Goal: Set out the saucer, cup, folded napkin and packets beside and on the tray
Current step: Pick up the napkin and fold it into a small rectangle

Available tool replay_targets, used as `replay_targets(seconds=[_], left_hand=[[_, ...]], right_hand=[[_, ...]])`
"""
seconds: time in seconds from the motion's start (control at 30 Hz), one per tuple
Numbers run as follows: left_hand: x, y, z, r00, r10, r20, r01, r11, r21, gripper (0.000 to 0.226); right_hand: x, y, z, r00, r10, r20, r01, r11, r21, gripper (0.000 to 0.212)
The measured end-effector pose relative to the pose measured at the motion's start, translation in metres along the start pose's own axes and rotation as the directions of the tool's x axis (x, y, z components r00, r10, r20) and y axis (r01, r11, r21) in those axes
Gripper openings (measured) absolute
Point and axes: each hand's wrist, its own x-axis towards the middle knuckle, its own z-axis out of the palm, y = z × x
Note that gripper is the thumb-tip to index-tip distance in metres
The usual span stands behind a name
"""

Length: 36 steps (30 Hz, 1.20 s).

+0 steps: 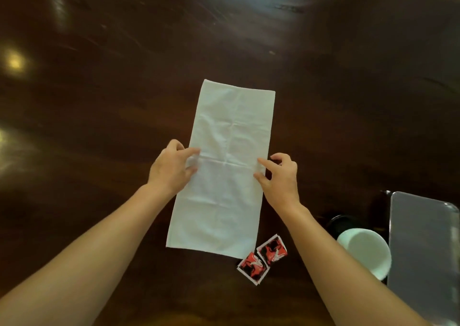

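Note:
A white napkin (229, 136) lies flat on the dark wooden table as a long rectangle, folded lengthwise. My left hand (170, 168) pinches its left edge near the middle. My right hand (281, 176) pinches the right edge opposite. Two red and black packets (262, 258) lie just off the napkin's near right corner. A white cup (364, 251) stands to the right, on a dark saucer (338, 222) that is only partly visible. The grey tray (423, 246) lies at the right edge of the view.
The dark polished table (124, 89) stretches wide to the left and beyond the napkin, with bright reflections at the left. A small dark object (384, 193) sits at the tray's far left corner.

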Motion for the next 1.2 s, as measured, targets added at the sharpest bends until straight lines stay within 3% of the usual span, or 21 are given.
replay_targets(seconds=[0.13, 0.33, 0.47, 0.63, 0.8, 0.97, 1.2], left_hand=[[0.009, -0.015, 0.001, 0.999, -0.025, -0.046, 0.018, 0.987, -0.162, 0.044], [0.023, -0.023, -0.003, 0.999, -0.035, 0.017, 0.038, 0.973, -0.229, 0.042], [0.026, -0.018, -0.001, 0.996, -0.093, -0.011, 0.086, 0.959, -0.272, 0.031], [0.019, -0.013, 0.002, 0.992, -0.117, -0.055, 0.098, 0.956, -0.275, 0.023], [0.007, 0.001, -0.014, 0.997, -0.065, -0.053, 0.056, 0.987, -0.147, 0.02], [-0.013, 0.006, -0.057, 0.972, 0.072, -0.224, -0.12, 0.971, -0.209, 0.016], [-0.011, 0.044, -0.137, 0.872, 0.103, -0.478, -0.234, 0.947, -0.222, 0.018]], right_hand=[[0.003, 0.006, -0.005, 0.998, 0.059, 0.023, -0.061, 0.993, 0.097, 0.042], [0.019, 0.007, -0.009, 0.993, 0.12, 0.022, -0.122, 0.978, 0.167, 0.03], [0.026, 0.006, -0.011, 0.99, 0.135, 0.042, -0.14, 0.975, 0.171, 0.026], [0.021, 0.005, -0.008, 0.995, 0.103, 0.012, -0.103, 0.99, 0.096, 0.022], [0.022, -0.01, -0.028, 0.994, 0.075, 0.078, -0.077, 0.997, 0.018, 0.016], [0.019, -0.026, -0.067, 0.996, -0.082, -0.024, 0.083, 0.994, 0.07, 0.014], [0.042, -0.097, -0.141, 0.952, -0.198, -0.233, 0.222, 0.972, 0.081, 0.013]])
